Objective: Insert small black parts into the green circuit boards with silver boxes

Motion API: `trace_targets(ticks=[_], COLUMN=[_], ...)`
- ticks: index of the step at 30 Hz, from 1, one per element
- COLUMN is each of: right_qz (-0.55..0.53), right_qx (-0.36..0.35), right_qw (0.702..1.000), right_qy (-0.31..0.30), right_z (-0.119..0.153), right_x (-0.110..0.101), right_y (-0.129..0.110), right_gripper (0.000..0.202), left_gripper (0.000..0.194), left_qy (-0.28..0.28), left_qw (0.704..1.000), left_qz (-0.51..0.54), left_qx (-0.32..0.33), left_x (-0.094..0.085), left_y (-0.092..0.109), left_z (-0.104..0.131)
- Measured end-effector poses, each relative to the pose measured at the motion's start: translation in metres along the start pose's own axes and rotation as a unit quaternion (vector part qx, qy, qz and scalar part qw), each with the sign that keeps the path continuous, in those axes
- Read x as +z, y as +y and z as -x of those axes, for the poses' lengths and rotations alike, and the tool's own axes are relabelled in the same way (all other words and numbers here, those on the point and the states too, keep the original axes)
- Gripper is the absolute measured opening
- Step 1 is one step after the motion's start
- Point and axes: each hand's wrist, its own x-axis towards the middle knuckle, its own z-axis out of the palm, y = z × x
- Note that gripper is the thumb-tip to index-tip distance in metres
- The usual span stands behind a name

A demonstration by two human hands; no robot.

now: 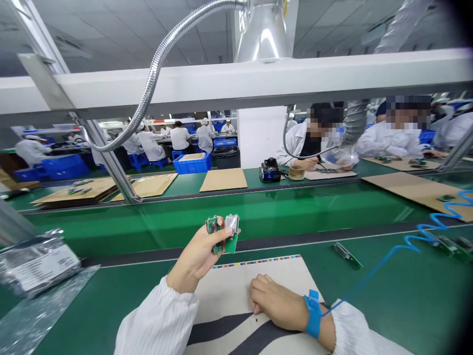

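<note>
Two small green circuit boards are pinched in my left hand [201,249], raised over the far edge of a printed cardboard sheet [221,291]. The right one of the two boards [231,239] carries a silvery rectangular part, while the left board [212,227] is partly covered by my fingers. My right hand [271,300], with a blue wrist strap [313,314], rests on the sheet with its fingers curled in; whether they hold anything is hidden. A tiny dark piece [256,320] lies on the sheet beside it.
A loose board [348,255] lies right of the sheet, with more boards [453,248] at the far right. A silver bag [40,264] sits at left. A blue coiled cord [391,254] crosses the right side. People in white work beyond the green belt [177,217].
</note>
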Motion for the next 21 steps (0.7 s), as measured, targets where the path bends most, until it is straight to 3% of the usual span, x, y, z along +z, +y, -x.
trace_targets(ticks=[4,8,12,17,21], right_qz=[-0.060,-0.110,-0.188,-0.274,-0.254], right_qx=[0.041,0.081,0.090,0.066,0.056], right_qw=[0.994,0.973,0.938,0.907,0.900], right_qy=[0.086,0.184,0.276,0.313,0.351], right_z=[-0.002,-0.002,0.003,0.009,0.010], right_x=[-0.017,-0.058,-0.095,-0.114,-0.122], right_y=[-0.005,-0.022,-0.043,-0.068,-0.081], right_gripper=[0.024,0.024,0.021,0.010,0.010], left_gripper=[0.036,0.036,0.035,0.037,0.034], left_qy=[-0.032,-0.077,-0.076,-0.088,-0.111], left_qw=[0.999,0.997,0.997,0.995,0.993], left_qz=[0.002,-0.002,-0.022,-0.035,-0.036], left_qx=[-0.001,-0.013,-0.003,0.004,0.008], left_x=[0.019,0.026,0.027,0.030,0.031], left_y=[-0.003,-0.006,-0.006,-0.008,-0.012], left_z=[0.020,0.035,0.044,0.051,0.056])
